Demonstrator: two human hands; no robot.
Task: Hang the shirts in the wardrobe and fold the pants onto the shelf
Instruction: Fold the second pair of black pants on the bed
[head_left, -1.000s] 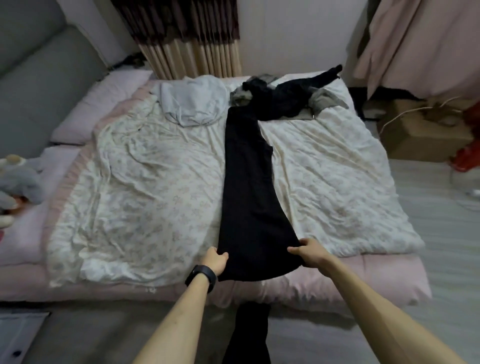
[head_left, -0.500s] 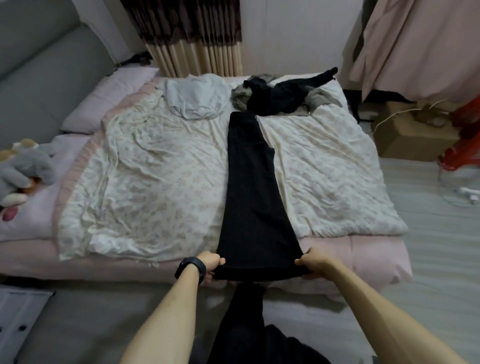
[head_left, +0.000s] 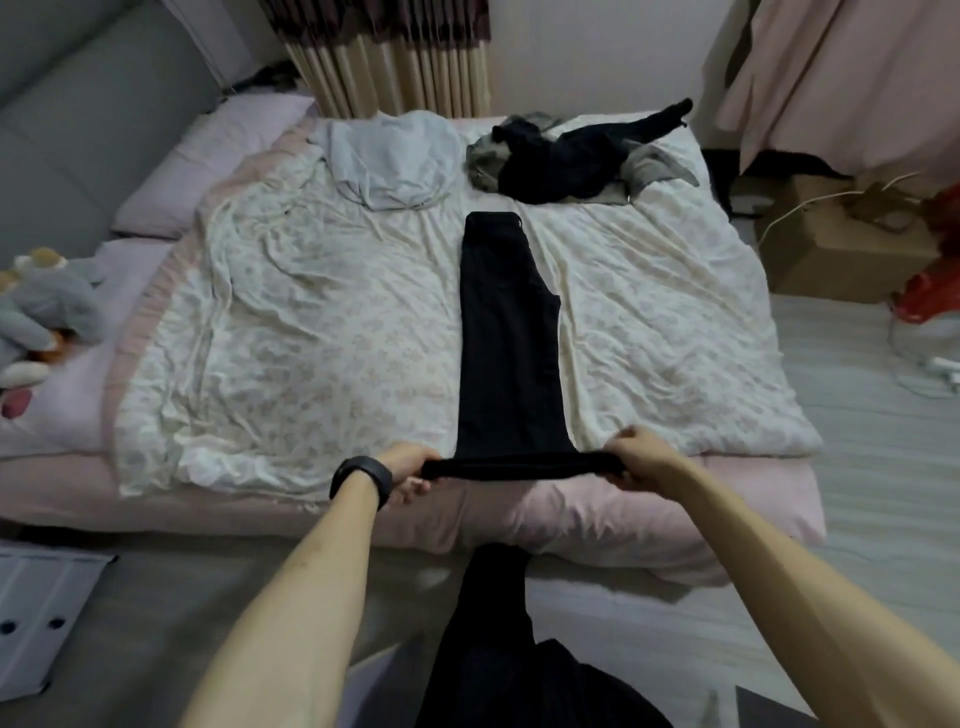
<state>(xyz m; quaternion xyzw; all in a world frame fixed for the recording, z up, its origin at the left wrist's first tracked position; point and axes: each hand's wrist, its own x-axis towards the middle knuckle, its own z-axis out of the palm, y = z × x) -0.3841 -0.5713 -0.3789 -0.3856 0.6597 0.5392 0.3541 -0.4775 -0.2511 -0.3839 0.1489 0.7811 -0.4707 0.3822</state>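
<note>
At the foot of the bed (head_left: 311, 364), holds the black pants (head_left: 509, 353) by the near end, with left grip (head_left: 410, 467) and right grip (head_left: 641, 454) each clenched on a corner, lifting that edge just off the quilt. Otherwise lie lengthwise on the bed, flat, seemingly doubled leg on leg. Looks like an early fold only: not yet folded small, not on any shelf. Leaves at the far end a pale blue garment (head_left: 395, 156) and a dark heap (head_left: 566, 161) — unhung. Shows no wardrobe.

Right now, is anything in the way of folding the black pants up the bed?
Nothing visible. The left hand and right hand grip the black pants at the near end; the dark clothes pile lies clear beyond the far end.
</note>
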